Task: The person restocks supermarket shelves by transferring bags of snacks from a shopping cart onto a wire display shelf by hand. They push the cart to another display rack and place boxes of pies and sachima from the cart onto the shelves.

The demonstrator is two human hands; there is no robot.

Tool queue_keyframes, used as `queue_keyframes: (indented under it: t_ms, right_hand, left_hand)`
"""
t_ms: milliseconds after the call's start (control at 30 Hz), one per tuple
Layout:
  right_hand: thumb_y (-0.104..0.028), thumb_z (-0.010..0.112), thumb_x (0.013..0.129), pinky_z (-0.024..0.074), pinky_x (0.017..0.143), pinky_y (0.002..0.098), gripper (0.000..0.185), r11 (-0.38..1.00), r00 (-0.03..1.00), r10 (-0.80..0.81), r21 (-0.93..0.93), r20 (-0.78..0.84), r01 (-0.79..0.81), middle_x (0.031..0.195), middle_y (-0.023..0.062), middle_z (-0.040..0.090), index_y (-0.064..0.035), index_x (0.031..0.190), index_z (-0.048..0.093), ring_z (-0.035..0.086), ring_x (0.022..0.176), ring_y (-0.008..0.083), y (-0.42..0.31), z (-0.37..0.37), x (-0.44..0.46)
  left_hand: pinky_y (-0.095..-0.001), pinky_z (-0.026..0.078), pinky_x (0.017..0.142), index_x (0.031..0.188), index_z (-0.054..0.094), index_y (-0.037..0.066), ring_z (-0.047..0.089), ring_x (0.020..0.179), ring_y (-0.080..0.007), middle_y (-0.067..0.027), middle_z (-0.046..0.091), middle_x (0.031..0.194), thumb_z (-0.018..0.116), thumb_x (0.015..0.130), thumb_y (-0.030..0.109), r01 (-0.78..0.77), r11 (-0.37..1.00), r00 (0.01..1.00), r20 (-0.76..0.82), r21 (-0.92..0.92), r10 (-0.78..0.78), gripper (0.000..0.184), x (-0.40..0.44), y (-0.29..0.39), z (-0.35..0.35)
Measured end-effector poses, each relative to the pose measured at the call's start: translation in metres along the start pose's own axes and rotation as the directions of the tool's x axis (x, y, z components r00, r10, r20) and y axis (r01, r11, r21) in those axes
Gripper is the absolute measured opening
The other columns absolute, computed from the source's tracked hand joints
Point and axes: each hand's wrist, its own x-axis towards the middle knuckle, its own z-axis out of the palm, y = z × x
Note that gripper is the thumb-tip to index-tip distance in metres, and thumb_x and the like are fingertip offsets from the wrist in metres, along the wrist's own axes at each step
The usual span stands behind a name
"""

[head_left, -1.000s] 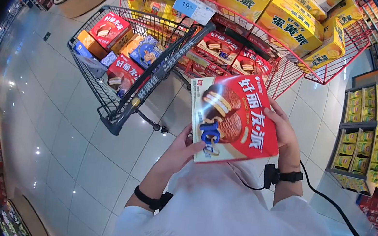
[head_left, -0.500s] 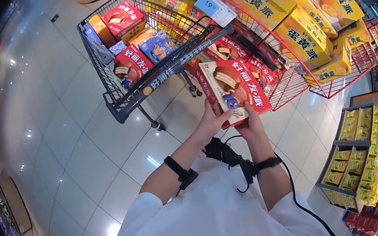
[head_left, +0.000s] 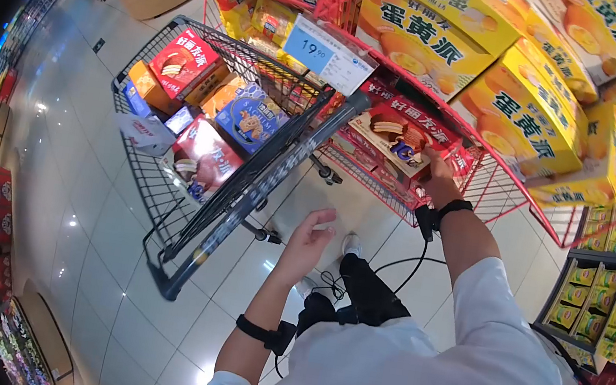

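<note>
My right hand [head_left: 441, 180] grips the right end of a red and cream box of chocolate pies [head_left: 395, 132]. The box lies among similar red boxes in the red wire display rack [head_left: 496, 185]. My left hand [head_left: 305, 246] is empty, fingers loosely curled and apart, over the floor just right of the cart handle. The black shopping cart [head_left: 197, 244] holds several snack boxes, among them a red pie box [head_left: 181, 66], a glare-washed red box [head_left: 206, 155] and a blue biscuit package [head_left: 253, 117].
Yellow pie cartons [head_left: 420, 30] are stacked above the rack. A price sign [head_left: 329, 54] hangs on its rim. Yellow packets fill a shelf [head_left: 586, 302] at the right. Tiled floor [head_left: 162, 314] lies around the cart, and cables hang by my legs.
Both hands held the pie box before my body. The left hand has let go and moved down-left; the right has carried the box up into the red rack.
</note>
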Motion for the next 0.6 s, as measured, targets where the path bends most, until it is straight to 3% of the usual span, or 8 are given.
queue_keyframes:
  t_ms: [100, 133, 167, 200, 267, 400, 600]
  right_hand:
    - [-0.023, 0.073, 0.089, 0.0578, 0.076, 0.0501, 0.029, 0.996, 0.999, 0.044, 0.082, 0.025, -0.046, 0.105, 0.0114, 0.068, -0.0089, 0.11, 0.06, 0.068, 0.092, 0.0286, 0.0, 0.01, 0.051]
    - [-0.021, 0.073, 0.088, 0.0566, 0.081, 0.0452, 0.034, 0.993, 0.983, 0.096, 0.048, 0.156, -0.104, 0.108, 0.011, 0.067, -0.0082, 0.117, 0.059, 0.067, 0.098, 0.0269, 0.001, 0.005, 0.074]
    - [-0.021, 0.073, 0.088, 0.0566, 0.081, 0.0452, 0.034, 0.992, 0.982, 0.11, 0.04, 0.151, -0.118, 0.108, 0.011, 0.067, -0.0082, 0.117, 0.059, 0.067, 0.098, 0.0269, 0.002, -0.004, 0.089]
    - [-0.021, 0.07, 0.09, 0.055, 0.083, 0.0427, 0.031, 0.901, 0.96, -0.163, -0.362, 0.228, 0.239, 0.109, 0.0098, 0.067, -0.007, 0.116, 0.06, 0.066, 0.101, 0.0271, 0.002, -0.01, 0.099]
    - [-0.022, 0.069, 0.091, 0.0547, 0.082, 0.0417, 0.03, 0.729, 0.919, -0.3, -0.56, 0.255, 0.393, 0.108, 0.0092, 0.067, -0.0067, 0.115, 0.06, 0.066, 0.1, 0.0261, 0.004, -0.015, 0.12]
    - [-0.022, 0.067, 0.093, 0.0541, 0.081, 0.0396, 0.027, 0.834, 0.955, -0.295, -0.476, 0.044, 0.28, 0.106, 0.008, 0.067, -0.0061, 0.114, 0.061, 0.066, 0.098, 0.0239, 0.025, 0.001, 0.144]
    - [-0.023, 0.064, 0.095, 0.0533, 0.079, 0.0365, 0.024, 0.798, 0.954, -0.298, -0.554, -0.021, 0.237, 0.103, 0.0063, 0.067, -0.0051, 0.112, 0.061, 0.065, 0.095, 0.0206, 0.064, 0.021, 0.136]
  left_hand:
    - [-0.0311, 0.045, 0.096, 0.137, 0.05, 0.009, 0.062, 0.111, -0.0186, -0.0079, 0.057, 0.134, 0.051, 0.1, 0.009, 0.024, 0.999, 1.0, 0.008, -0.033, -0.024, 0.038, 0.047, -0.006, 0.014]
    - [-0.0311, 0.045, 0.096, 0.137, 0.05, 0.009, 0.062, 0.111, -0.0186, -0.0079, 0.057, 0.134, 0.051, 0.1, 0.009, 0.038, 0.998, 0.999, 0.008, -0.039, -0.038, 0.038, 0.06, -0.005, 0.02]
    - [-0.0302, 0.046, 0.095, 0.136, 0.049, 0.006, 0.062, 0.11, -0.0189, -0.0091, 0.057, 0.133, 0.051, 0.1, 0.008, 0.053, 0.996, 0.999, 0.005, -0.069, -0.053, 0.036, 0.071, -0.004, 0.027]
    - [-0.0293, 0.047, 0.094, 0.136, 0.049, 0.003, 0.063, 0.11, -0.0192, -0.0103, 0.057, 0.132, 0.051, 0.101, 0.008, 0.069, 0.993, 0.998, 0.0, -0.097, -0.069, 0.035, 0.08, -0.002, 0.034]
    - [-0.0291, 0.047, 0.094, 0.136, 0.048, 0.003, 0.062, 0.111, -0.0196, -0.0104, 0.057, 0.132, 0.049, 0.101, 0.007, 0.061, 0.991, 0.998, 0.016, -0.117, -0.06, 0.035, 0.094, -0.004, 0.043]
    - [-0.0295, 0.047, 0.095, 0.136, 0.048, 0.003, 0.062, 0.114, -0.0201, -0.01, 0.056, 0.133, 0.047, 0.101, 0.004, 0.064, 0.988, 0.998, 0.023, -0.142, -0.061, 0.035, 0.102, -0.002, 0.052]
    - [-0.0332, 0.044, 0.101, 0.137, 0.049, 0.005, 0.06, 0.116, -0.0195, -0.0093, 0.057, 0.129, 0.048, 0.101, 0.003, 0.008, 0.999, 1.0, -0.009, -0.038, -0.009, 0.036, 0.095, 0.031, 0.046]
